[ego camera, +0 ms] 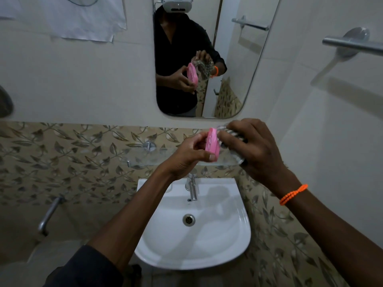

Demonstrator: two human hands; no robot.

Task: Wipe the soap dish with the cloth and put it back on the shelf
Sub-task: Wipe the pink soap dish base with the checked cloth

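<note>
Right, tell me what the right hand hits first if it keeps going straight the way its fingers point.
The right hand, gripping the cloth, points left at the pink soap dish held on edge by the left hand. Cloth and dish already look in contact, so the dish comes first, though depth is unclear.

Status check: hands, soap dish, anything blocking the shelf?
Left hand grips pink soap dish on edge. Right hand presses cloth against it. Glass shelf below, nothing seen blocking.
</note>
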